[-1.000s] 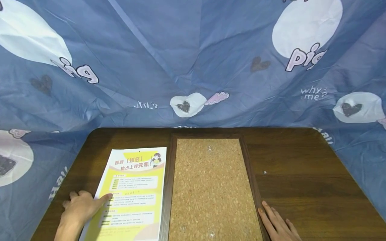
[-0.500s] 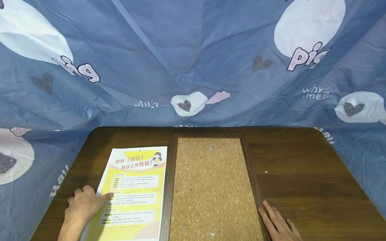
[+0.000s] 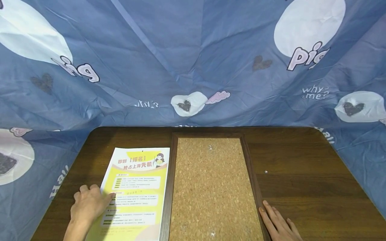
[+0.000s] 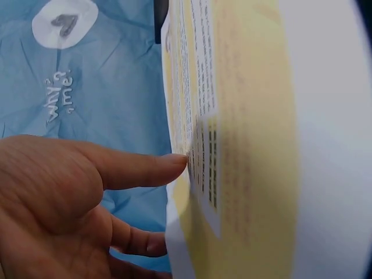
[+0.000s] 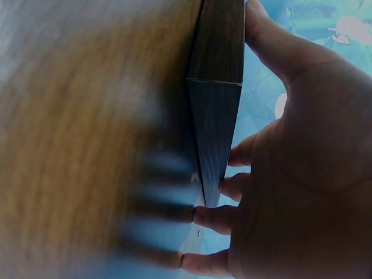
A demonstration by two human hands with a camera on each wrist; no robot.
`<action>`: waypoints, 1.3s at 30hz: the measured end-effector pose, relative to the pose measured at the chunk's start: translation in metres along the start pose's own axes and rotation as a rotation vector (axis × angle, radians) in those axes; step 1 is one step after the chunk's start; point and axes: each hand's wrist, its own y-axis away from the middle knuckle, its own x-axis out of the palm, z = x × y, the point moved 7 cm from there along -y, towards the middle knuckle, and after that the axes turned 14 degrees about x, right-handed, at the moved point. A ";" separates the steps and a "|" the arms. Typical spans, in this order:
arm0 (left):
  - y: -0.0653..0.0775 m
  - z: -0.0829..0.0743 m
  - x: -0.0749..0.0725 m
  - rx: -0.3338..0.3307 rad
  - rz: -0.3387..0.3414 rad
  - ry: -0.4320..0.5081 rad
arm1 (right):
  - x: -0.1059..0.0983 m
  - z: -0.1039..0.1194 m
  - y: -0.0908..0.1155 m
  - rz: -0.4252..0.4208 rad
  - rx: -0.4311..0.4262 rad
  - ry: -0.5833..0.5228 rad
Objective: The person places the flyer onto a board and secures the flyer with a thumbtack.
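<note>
A yellow and white printed poster [image 3: 135, 184] lies on the dark wooden table, along the left side of a corkboard [image 3: 211, 187] with a brown frame. My left hand [image 3: 88, 205] is at the poster's left edge. Its thumb [image 4: 165, 170] touches the printed face, while the other fingers spread over the table beside the sheet. At the corkboard's lower right side rests my right hand [image 3: 278, 222], with fingers extended and fingertips on the table near the frame. In the right wrist view the thumb reaches up along the dark frame [image 5: 216, 49].
Small clear pins [image 3: 210, 147] show on the cork near its top and bottom. One more tiny clear piece [image 3: 265, 171] lies on the table [image 3: 304, 180] to the right. A blue printed cloth [image 3: 144, 60] hangs behind the table's far edge.
The poster has slid slightly right, its upper right corner now nearer the corkboard frame. My left hand has moved right with it. My right hand has stayed in place.
</note>
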 end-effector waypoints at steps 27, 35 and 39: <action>-0.001 0.003 -0.013 0.143 -0.068 0.249 | 0.000 -0.001 0.000 -0.005 0.002 -0.003; 0.003 0.006 -0.027 0.157 -0.147 0.259 | 0.000 0.000 0.000 -0.015 -0.003 0.001; 0.004 0.010 -0.029 0.122 -0.148 0.303 | 0.001 -0.001 0.000 0.001 0.005 -0.008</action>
